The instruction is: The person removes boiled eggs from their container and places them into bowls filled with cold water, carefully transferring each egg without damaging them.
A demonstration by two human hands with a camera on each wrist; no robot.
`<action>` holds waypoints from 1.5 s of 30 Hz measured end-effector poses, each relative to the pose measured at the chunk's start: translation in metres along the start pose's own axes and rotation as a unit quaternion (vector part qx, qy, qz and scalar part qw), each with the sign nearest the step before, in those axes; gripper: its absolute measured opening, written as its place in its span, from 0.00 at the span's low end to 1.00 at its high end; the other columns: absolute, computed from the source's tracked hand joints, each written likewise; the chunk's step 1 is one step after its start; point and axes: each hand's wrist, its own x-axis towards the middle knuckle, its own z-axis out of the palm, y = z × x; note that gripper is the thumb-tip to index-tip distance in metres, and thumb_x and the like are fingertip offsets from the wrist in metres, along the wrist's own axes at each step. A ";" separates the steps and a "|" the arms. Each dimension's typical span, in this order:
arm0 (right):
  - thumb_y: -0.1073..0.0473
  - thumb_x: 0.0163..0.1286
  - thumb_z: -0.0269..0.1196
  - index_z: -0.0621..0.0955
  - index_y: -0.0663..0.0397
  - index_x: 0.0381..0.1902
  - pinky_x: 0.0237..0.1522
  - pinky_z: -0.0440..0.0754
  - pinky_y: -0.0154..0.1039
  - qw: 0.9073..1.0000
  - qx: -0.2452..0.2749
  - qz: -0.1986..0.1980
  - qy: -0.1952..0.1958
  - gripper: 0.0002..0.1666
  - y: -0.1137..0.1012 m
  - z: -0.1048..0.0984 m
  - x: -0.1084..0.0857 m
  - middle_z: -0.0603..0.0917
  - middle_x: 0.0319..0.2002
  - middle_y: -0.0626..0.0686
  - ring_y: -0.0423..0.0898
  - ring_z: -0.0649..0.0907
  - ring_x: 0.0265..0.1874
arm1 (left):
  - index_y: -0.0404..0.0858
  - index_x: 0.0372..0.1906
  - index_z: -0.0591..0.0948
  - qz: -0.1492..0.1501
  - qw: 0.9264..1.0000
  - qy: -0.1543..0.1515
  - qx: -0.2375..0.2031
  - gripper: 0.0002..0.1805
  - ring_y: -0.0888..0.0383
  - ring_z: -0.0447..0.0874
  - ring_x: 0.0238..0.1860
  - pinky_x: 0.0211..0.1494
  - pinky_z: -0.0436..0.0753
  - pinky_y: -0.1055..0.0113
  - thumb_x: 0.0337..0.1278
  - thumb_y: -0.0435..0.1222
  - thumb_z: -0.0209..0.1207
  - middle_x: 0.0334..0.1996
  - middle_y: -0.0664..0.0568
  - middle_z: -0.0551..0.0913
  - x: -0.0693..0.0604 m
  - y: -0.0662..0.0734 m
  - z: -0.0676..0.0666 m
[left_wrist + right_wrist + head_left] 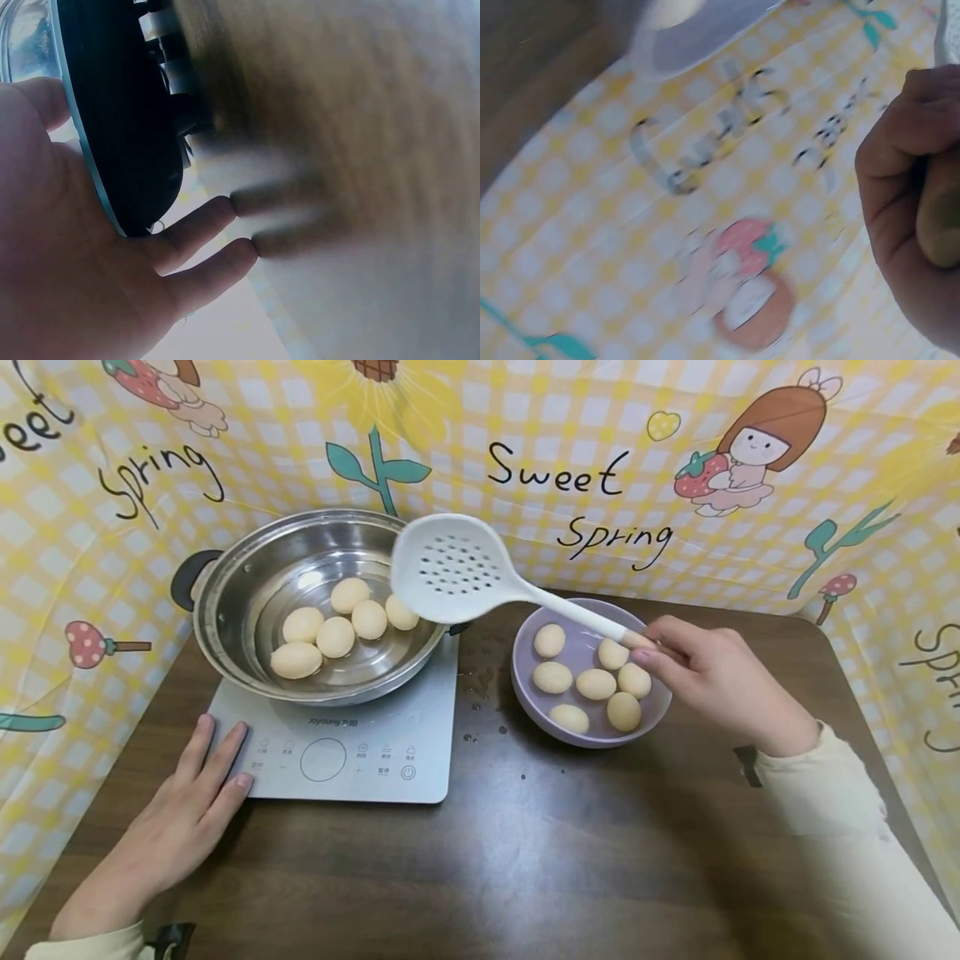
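My right hand (723,681) grips the wooden-looking end of the handle of a white slotted spoon (450,568). In the head view its perforated head covers part of the right rim of a steel pot (225,652), with nothing lying on it. Several pale eggs (335,637) sit in water in the pot. More eggs (596,685) lie in a purple bowl (525,693) below the spoon's handle. My left hand (183,822) rests with straight fingers at the front left corner of the white induction cooker (427,727); the left wrist view shows the cooker's dark underside (120,127).
The pot stands on the cooker, its black handle (193,580) sticking out to the left. Water drops (469,738) dot the brown table (525,860) between cooker and bowl. A yellow checked cloth (480,410) with printed figures rises behind and at both sides.
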 end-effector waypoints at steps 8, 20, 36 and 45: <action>0.58 0.72 0.66 0.79 0.53 0.44 0.22 0.73 0.46 0.990 -0.072 -0.106 0.066 0.08 -0.033 0.029 0.047 0.78 0.24 0.46 0.46 0.74 0.18 | 0.47 0.83 0.40 0.001 1.000 0.000 0.000 0.35 0.14 0.41 0.68 0.58 0.52 0.20 0.83 0.45 0.40 0.79 0.45 0.22 -0.001 -0.001 -0.001; 0.54 0.74 0.64 0.78 0.50 0.42 0.17 0.73 0.49 0.981 -0.122 -0.132 0.079 0.07 -0.056 0.047 0.070 0.77 0.25 0.48 0.49 0.76 0.17 | 0.47 0.83 0.40 0.002 1.000 0.002 -0.002 0.35 0.15 0.41 0.69 0.58 0.53 0.21 0.83 0.45 0.41 0.79 0.46 0.23 -0.003 -0.001 0.000; 0.52 0.68 0.69 0.80 0.49 0.38 0.18 0.69 0.45 0.989 -0.104 -0.103 0.007 0.10 -0.044 0.024 0.062 0.77 0.21 0.43 0.44 0.72 0.16 | 0.44 0.83 0.41 0.002 1.000 0.002 0.009 0.35 0.13 0.43 0.67 0.58 0.53 0.21 0.83 0.45 0.41 0.79 0.42 0.23 -0.001 0.002 -0.002; 0.52 0.71 0.67 0.82 0.48 0.36 0.16 0.68 0.42 0.982 -0.085 -0.167 -0.022 0.07 -0.053 0.030 0.073 0.72 0.16 0.40 0.41 0.68 0.12 | 0.44 0.83 0.41 0.000 1.000 -0.001 0.005 0.35 0.14 0.42 0.68 0.59 0.53 0.21 0.83 0.45 0.40 0.79 0.42 0.23 -0.002 0.001 -0.001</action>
